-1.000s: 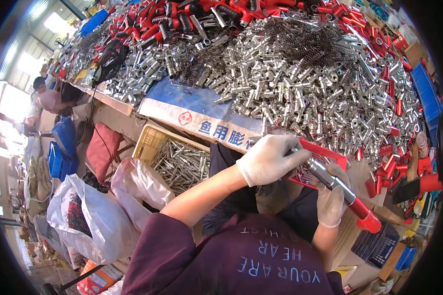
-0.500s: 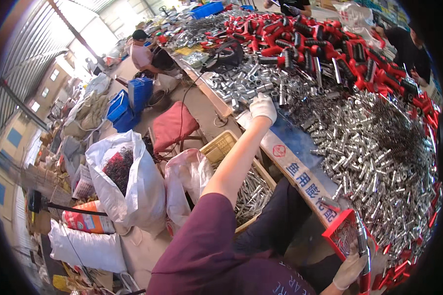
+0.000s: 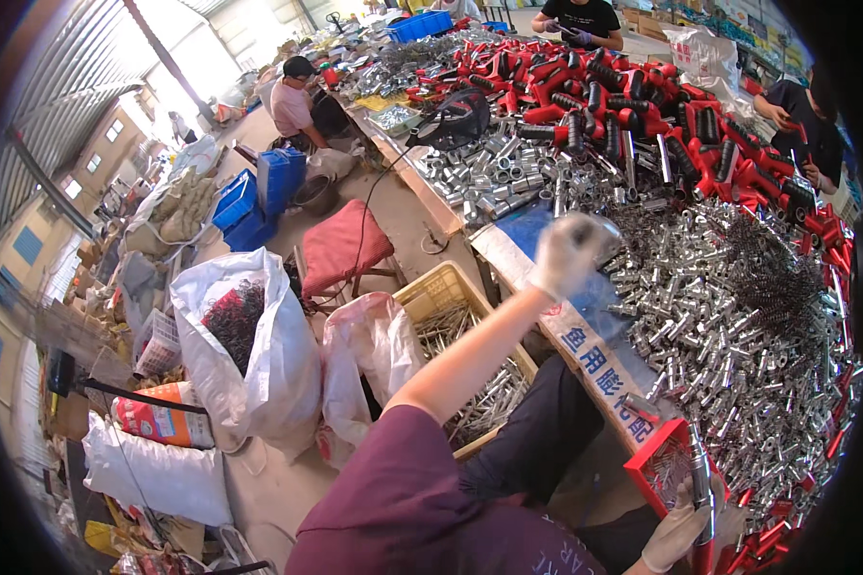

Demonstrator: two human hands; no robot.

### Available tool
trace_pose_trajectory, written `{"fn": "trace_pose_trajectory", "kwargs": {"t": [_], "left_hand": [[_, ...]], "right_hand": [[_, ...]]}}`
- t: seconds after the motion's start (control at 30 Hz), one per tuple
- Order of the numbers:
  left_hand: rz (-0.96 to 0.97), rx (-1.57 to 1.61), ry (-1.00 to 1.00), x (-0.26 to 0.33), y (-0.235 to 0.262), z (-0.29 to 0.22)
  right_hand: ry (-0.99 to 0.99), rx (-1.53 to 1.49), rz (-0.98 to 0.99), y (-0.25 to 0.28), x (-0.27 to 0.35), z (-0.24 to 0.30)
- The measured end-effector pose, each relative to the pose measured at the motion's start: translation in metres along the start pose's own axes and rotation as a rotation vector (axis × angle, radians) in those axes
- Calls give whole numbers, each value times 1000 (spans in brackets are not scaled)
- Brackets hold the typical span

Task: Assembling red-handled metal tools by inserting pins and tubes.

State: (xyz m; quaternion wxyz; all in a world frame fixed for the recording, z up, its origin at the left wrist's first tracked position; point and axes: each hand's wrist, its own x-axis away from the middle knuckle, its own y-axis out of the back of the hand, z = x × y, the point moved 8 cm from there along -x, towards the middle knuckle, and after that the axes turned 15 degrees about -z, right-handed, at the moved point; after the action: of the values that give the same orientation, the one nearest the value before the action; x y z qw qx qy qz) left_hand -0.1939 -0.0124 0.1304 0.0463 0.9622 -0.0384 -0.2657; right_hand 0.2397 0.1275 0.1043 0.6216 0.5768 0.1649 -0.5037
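Note:
My left hand (image 3: 568, 257), in a white glove and smeared by motion, is raised over the near edge of the worktable. A short silver metal sleeve (image 3: 606, 240) shows at its curled fingertips. At the lower right my gloved right hand (image 3: 676, 539) is closed around a tool with a shiny metal tube and red handle (image 3: 703, 498), held upright. That tool stands against a small red tray (image 3: 654, 471) with thin metal parts inside. Nearest my left hand lie a heap of silver sleeves (image 3: 494, 177) and a dark pile of springs (image 3: 633, 230).
Small metal parts (image 3: 710, 355) cover the table's right side, with red-and-black handles (image 3: 633, 105) heaped behind. Left of my arm stand a yellow crate (image 3: 441, 287) of metal rods, white sacks (image 3: 268, 364) and a red-cushioned stool (image 3: 345, 249). Several people work around the table.
My left hand has come off the sleeve heap and moved right and nearer to me, with a metal sleeve at its fingers. My right hand keeps its hold on the red-handled tool.

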Motion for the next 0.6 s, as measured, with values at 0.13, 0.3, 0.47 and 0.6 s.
{"fn": "trace_pose_trajectory", "kwargs": {"t": [0.13,0.3,0.47,0.6], "left_hand": [[577,326,228,128,-49,-94],[591,381,128,195,-60,-143],[1181,318,162,240,-93,-146],[1165,426,-34,249,-85,-178]], "right_hand": [[-805,-1151,-131,-19,34,-44],[-777,-1089,-111,-7,43,-53],[-735,-934,70,12,40,-43],[-649,-873,99,26,36,-48]]}}
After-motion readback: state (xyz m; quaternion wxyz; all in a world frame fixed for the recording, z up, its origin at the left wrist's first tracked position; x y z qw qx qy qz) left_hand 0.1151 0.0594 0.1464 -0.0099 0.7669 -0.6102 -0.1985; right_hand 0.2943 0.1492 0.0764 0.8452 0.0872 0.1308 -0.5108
